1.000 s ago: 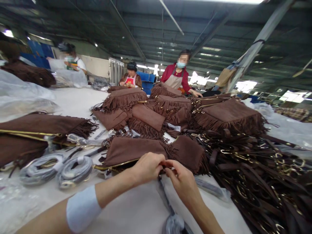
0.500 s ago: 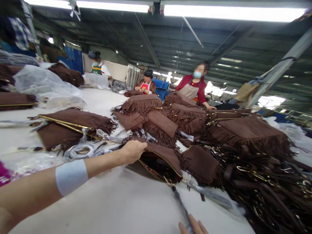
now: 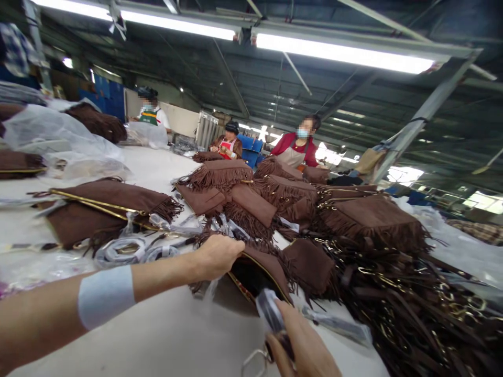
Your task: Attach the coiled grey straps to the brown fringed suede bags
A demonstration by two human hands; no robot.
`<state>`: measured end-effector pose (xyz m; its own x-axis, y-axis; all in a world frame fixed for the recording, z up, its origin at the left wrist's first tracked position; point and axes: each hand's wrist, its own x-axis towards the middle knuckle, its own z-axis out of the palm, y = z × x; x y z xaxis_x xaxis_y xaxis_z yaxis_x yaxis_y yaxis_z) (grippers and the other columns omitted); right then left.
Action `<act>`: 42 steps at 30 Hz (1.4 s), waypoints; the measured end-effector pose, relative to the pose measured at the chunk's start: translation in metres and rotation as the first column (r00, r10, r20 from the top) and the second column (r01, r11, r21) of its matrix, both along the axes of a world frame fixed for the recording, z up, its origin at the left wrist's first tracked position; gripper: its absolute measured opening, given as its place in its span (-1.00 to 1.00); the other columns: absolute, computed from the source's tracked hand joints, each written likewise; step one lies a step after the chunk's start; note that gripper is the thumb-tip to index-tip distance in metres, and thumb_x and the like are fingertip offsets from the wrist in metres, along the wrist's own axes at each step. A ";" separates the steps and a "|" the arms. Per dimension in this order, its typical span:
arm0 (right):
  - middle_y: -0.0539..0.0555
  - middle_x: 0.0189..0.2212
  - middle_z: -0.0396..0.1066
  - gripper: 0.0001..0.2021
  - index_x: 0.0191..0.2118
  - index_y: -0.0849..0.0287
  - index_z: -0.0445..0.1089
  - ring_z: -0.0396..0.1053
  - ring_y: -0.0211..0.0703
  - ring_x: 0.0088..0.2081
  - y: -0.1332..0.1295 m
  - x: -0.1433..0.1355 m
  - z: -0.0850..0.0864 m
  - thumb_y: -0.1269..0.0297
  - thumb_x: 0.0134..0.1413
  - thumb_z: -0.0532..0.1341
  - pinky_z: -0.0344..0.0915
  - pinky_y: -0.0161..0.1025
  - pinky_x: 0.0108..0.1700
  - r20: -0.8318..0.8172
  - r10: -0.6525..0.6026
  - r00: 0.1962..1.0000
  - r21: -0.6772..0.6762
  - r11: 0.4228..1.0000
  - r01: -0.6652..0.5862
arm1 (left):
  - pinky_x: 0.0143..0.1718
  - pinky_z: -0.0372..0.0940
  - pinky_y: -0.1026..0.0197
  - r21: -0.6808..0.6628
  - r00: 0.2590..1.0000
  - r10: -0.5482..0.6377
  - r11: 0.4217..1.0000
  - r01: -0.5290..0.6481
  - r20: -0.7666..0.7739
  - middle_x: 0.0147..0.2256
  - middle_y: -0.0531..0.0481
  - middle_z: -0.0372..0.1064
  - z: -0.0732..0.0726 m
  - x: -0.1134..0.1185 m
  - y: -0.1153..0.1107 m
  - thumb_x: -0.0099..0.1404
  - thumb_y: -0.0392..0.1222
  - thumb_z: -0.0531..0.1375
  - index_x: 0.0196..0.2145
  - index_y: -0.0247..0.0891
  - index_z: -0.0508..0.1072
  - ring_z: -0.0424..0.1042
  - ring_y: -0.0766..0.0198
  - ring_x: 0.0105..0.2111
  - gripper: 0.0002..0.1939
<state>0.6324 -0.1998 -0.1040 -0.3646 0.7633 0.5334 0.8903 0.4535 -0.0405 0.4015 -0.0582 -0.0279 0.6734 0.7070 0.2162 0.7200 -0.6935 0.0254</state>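
Observation:
My left hand (image 3: 219, 256) is closed on the upper edge of a brown fringed bag (image 3: 271, 268), whose gold zip gapes and shows a dark inside with a patterned lining. Just in front of that opening, my right hand (image 3: 304, 340) grips a dark strap (image 3: 283, 340) partly wrapped in clear plastic. The wrapped end (image 3: 269, 309) overlaps the bag's mouth in view; whether it is inside I cannot tell. A metal clasp (image 3: 254, 361) hangs below the right hand. A pale blue band (image 3: 106, 297) circles my left forearm.
A large heap of dark straps with gold hardware (image 3: 416, 309) lies at the right. Brown fringed bags (image 3: 255, 207) are piled behind my hands, another open bag (image 3: 106, 204) lies at left near coiled wrapped straps (image 3: 121, 251). A co-worker (image 3: 296, 146) stands across the white table (image 3: 157, 335).
My right hand has come up from the bottom edge to the bag's mouth, bringing the wrapped strap. My left hand still holds the bag's edge. The view has shifted slightly.

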 end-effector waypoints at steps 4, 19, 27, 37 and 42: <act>0.31 -0.30 0.52 -0.75 -0.12 0.26 0.43 0.50 0.21 -0.25 0.069 -0.055 -0.012 0.47 0.11 0.09 0.46 0.09 -0.22 -0.072 -0.212 0.975 -0.179 0.964 0.197 | -0.33 0.36 0.17 0.001 0.997 -0.080 0.997 0.080 0.008 -0.30 -0.10 0.50 0.001 0.008 -0.019 0.25 -0.39 0.04 -0.27 -0.26 0.38 0.51 0.09 -0.31 -0.84; 0.26 0.16 0.18 -0.53 0.16 0.11 0.26 0.20 0.12 0.17 0.072 -0.040 -0.023 0.47 0.11 0.13 0.26 0.04 0.14 -0.316 0.146 0.937 -0.253 0.939 -0.232 | -0.33 0.21 0.34 -0.289 0.984 -0.020 0.955 0.071 0.177 -0.36 0.02 0.46 -0.019 -0.026 0.013 0.34 -0.28 0.05 -0.38 -0.26 0.41 0.43 0.28 -0.34 -0.82; 0.20 -0.17 0.46 -0.68 -0.09 0.20 0.37 0.41 -0.04 -0.11 0.100 -0.100 -0.031 0.54 0.11 0.01 0.37 -0.13 -0.04 -0.486 0.257 0.835 -0.178 0.907 -0.383 | -0.33 0.24 0.23 -0.160 0.999 -0.010 0.987 0.016 0.042 -0.28 -0.10 0.50 -0.029 -0.005 -0.004 0.30 -0.35 0.00 -0.30 -0.27 0.41 0.47 0.12 -0.28 -0.81; 0.09 -0.31 0.51 -0.78 -0.24 0.14 0.43 0.45 -0.11 -0.26 0.074 -0.050 -0.016 0.41 0.20 0.04 0.38 -0.23 -0.18 -0.509 0.128 0.851 -0.305 0.898 -0.318 | -0.29 0.23 0.30 -0.353 0.996 -0.057 0.935 0.031 -0.066 -0.28 -0.06 0.51 0.010 -0.058 -0.002 0.36 -0.27 -0.03 -0.26 -0.28 0.50 0.44 0.23 -0.31 -0.71; 0.18 0.08 0.38 -0.57 0.10 0.15 0.31 0.32 -0.03 0.10 0.066 -0.066 -0.023 0.51 0.16 -0.01 0.28 -0.08 0.12 -0.282 0.343 0.896 -0.342 0.837 -0.428 | -0.36 0.24 0.24 -0.380 0.936 -0.063 0.922 -0.079 -0.347 -0.32 -0.15 0.52 0.012 -0.062 -0.019 0.22 -0.40 0.03 -0.35 -0.29 0.52 0.47 0.13 -0.34 -0.74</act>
<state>0.5664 -0.1334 -0.1275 -0.5897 0.7417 0.3196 0.5991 0.6671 -0.4428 0.3390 -0.0776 -0.0157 0.6490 0.6917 -0.3169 0.7369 -0.6750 0.0357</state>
